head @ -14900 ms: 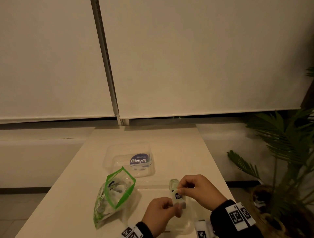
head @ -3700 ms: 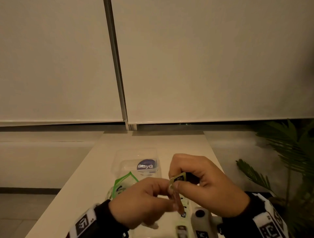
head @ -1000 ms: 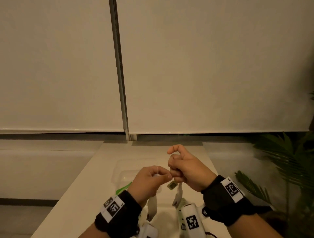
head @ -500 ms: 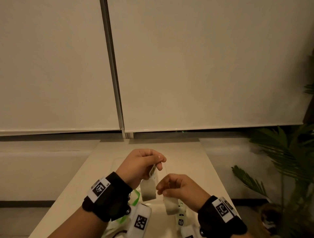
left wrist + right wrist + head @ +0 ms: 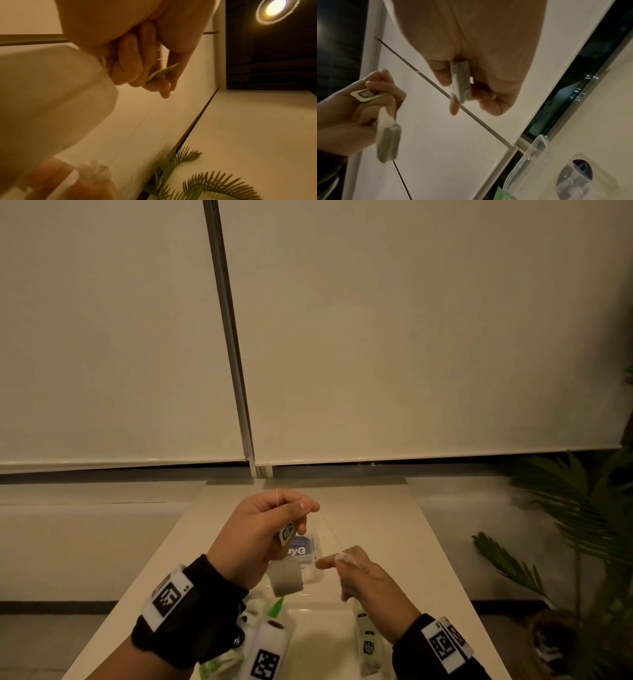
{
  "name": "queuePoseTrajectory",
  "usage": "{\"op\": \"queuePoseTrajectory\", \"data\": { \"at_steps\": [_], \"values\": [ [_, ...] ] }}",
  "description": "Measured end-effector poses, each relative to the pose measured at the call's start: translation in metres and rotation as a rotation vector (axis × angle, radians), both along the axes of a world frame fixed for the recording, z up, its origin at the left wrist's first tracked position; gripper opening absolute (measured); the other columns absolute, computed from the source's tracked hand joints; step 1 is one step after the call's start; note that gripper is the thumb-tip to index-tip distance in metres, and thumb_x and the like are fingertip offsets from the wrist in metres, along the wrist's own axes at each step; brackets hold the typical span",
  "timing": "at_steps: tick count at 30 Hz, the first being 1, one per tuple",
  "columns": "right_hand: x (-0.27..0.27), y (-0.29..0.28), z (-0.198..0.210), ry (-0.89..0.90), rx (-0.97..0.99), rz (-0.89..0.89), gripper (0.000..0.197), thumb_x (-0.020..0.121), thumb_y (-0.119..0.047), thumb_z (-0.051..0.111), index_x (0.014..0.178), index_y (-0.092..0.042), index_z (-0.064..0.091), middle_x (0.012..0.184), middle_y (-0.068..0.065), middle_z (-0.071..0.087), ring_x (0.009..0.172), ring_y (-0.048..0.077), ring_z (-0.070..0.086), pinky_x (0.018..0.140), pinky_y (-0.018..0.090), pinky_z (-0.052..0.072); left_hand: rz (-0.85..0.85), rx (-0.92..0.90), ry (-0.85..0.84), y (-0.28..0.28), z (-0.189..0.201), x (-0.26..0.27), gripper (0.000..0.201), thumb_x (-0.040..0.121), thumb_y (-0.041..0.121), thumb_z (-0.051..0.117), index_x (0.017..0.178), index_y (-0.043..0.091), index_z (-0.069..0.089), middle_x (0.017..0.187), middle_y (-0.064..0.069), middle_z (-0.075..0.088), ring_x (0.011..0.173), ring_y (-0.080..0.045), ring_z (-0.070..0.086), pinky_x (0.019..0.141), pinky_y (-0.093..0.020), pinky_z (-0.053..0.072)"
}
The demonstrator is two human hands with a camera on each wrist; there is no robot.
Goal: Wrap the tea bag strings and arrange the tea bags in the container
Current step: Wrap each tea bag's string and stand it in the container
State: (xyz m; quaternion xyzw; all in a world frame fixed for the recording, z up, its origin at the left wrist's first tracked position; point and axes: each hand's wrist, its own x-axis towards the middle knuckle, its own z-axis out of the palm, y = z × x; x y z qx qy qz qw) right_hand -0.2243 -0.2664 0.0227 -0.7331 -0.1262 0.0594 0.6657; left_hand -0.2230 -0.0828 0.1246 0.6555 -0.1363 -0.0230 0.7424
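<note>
Looks like an office or lounge-type interior, can't pin it closer. Cues: long white counter (image 5: pixel 376 508) running up to full-width roller blinds (image 5: pixel 411 337), drawn down, beyond the grips; potted palm (image 5: pixel 582 525) to the right of the right grip; recessed ceiling downlight (image 5: pixel 272 9) in a dark slatted ceiling, above. Dim warm lighting.

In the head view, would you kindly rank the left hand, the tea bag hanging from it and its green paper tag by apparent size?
1. left hand, clearly largest.
2. tea bag, hanging below that hand.
3. green paper tag, smallest, gripped in the fingers.
All three sit at similar distance, so the order seems reliable.
</note>
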Motion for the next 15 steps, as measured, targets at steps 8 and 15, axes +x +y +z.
{"op": "queuePoseTrajectory", "data": {
  "at_steps": [8,15],
  "values": [
    [0.017,-0.003,0.008,0.109,0.427,-0.162,0.02,0.099,-0.007,0.046,0.11,-0.005,0.064,0.064,0.003,0.042,0.057,0.013,0.037,0.052,0.025,0.032,-0.125,0.27,-0.036,-0.007,-0.029,-0.043,0.013,0.069,0.03,0.075,0.071,0.017,0.073,0.054,0.003,0.054,0.044,-0.006,0.039,0.04,-0.015,0.028],
    [0.019,-0.013,0.036,-0.004,0.575,-0.206,0.022,0.072,-0.016,0.074,0.085,-0.007,0.059,0.069,0.005,0.056,0.059,0.015,0.054,0.057,0.028,0.047,-0.068,0.253,0.199,-0.009,-0.088,-0.042,0.016,0.067,0.029,0.074,0.07,0.013,0.073,0.056,-0.007,0.053,0.039,-0.012,0.036,0.04,-0.017,0.026]
  ]
}}
